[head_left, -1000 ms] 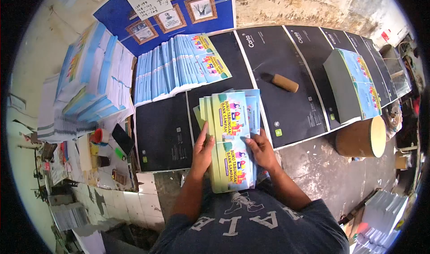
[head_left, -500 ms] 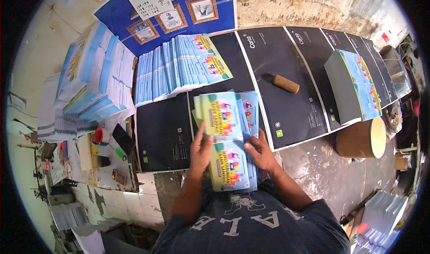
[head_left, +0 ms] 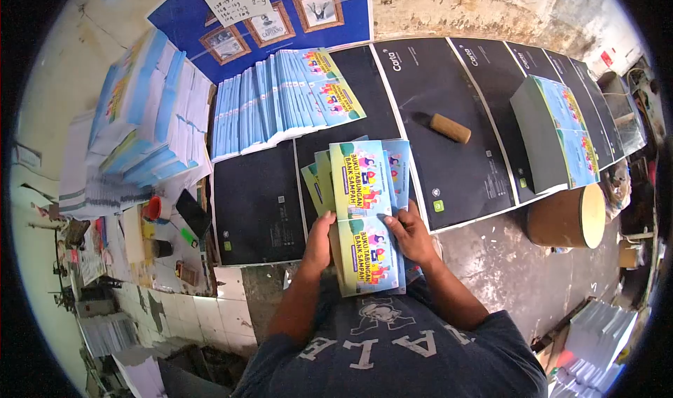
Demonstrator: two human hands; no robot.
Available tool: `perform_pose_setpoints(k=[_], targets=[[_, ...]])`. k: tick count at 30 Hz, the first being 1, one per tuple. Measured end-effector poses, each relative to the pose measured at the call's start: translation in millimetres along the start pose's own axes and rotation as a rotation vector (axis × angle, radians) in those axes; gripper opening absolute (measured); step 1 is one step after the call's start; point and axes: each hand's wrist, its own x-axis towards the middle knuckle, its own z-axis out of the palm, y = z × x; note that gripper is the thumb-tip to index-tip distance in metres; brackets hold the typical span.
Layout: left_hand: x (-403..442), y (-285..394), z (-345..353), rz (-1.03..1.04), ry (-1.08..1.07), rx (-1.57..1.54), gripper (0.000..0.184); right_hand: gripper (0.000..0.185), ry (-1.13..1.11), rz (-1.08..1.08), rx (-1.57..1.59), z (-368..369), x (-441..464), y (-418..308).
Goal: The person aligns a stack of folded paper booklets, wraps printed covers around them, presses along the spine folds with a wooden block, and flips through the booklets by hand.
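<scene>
A fanned bunch of printed cover sheets [head_left: 363, 216], blue and yellow-green, lies between my hands above the front edge of the black-topped table. My left hand [head_left: 320, 245] is closed on the bunch's left edge, its thumb up near the middle. On the right side, my right hand [head_left: 411, 237] grips the sheets with the thumb on top and the fingers underneath, mostly hidden. Beyond them, a fanned row of booklets [head_left: 273, 103] lies at the table's back left. A brown cylinder [head_left: 450, 128] rests to the right of the sheets.
On the right of the black table [head_left: 245, 208] stands a tall stack of covers [head_left: 564, 128]. High paper piles [head_left: 151, 110] rise at the left. A round brown drum [head_left: 564, 216] is beside the table's front right. A blue board [head_left: 354, 19] stands at the back.
The sheets in my hands have shifted and fanned, with the top one now further right and more strips showing at the left. My left hand has moved slightly down.
</scene>
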Motion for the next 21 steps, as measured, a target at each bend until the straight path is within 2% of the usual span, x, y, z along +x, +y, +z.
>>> perform_pose_setpoints(k=[1, 2, 4, 5, 10, 12, 15, 16, 18, 20, 21], targets=[[-2, 7, 0, 0.012, 0.020, 0.391, 0.033, 0.035, -0.008, -0.015, -0.049, 1, 1, 4], [-3, 8, 2, 0.014, 0.024, 0.390, 0.033, 0.035, -0.013, -0.016, -0.048, 3, 1, 9], [-3, 7, 6, 0.079, 0.070, 0.736, 0.029, 0.035, 0.013, -0.097, -0.022, 6, 2, 7], [1, 1, 1, 0.147, 0.120, 0.800, 0.027, 0.037, 0.023, -0.094, 0.015, 6, 0, 4], [-8, 4, -3, 0.097, 0.145, 0.643, 0.030, 0.041, -0.030, -0.063, 0.072, 3, 0, 1], [-16, 13, -16, 0.253, 0.191, 0.667, 0.027, 0.040, 0.002, -0.036, 0.062, 5, 0, 4], [-33, 45, -54, 0.180, 0.304, 0.386, 0.023, 0.040, 0.067, -0.063, 0.093, 4, 1, 18], [-41, 60, -34, 0.220, 0.232, 0.277, 0.023, 0.040, 0.066, -0.060, 0.094, 3, 1, 14], [-40, 61, -34, 0.154, 0.200, 0.356, 0.022, 0.041, 0.023, 0.018, -0.157, 0, 0, 2], [-27, 47, -12, 0.119, 0.272, 0.612, 0.024, 0.047, 0.025, 0.065, -0.158, 3, 1, -1], [-20, 34, -2, 0.150, 0.209, 0.587, 0.026, 0.048, 0.026, -0.004, -0.110, 5, -1, 1]])
